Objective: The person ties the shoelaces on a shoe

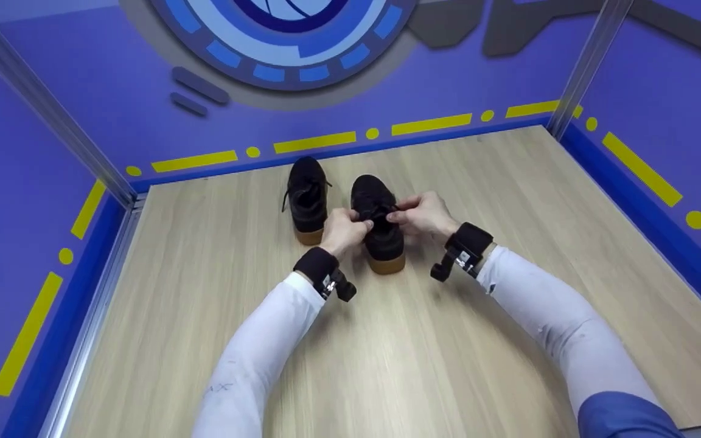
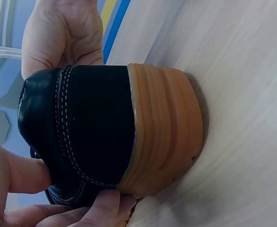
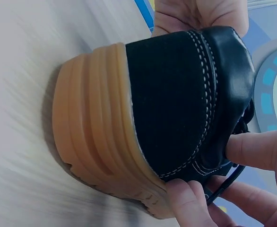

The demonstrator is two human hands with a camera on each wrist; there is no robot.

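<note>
A black shoe (image 1: 385,246) with a tan rubber sole (image 2: 164,127) and white stitching stands upright on the wooden board, toe pointing away from me. My left hand (image 1: 343,231) grips the left side of its opening, thumb at the collar edge and fingers along the outer side. On the opposite side, my right hand (image 1: 426,213) pinches the collar the same way, its fingers low near the sole. A black lace (image 3: 226,187) runs beside the right fingers. The matching black shoe (image 1: 308,188) stands to the left, slightly farther back, with its lace ends hanging out.
The wooden board (image 1: 204,304) reaches back to a blue-purple wall (image 1: 113,79) with yellow markings. Side panels stand at left and right, joined by metal corner posts (image 1: 588,67). A black wrist camera strap (image 1: 469,243) sits on each wrist.
</note>
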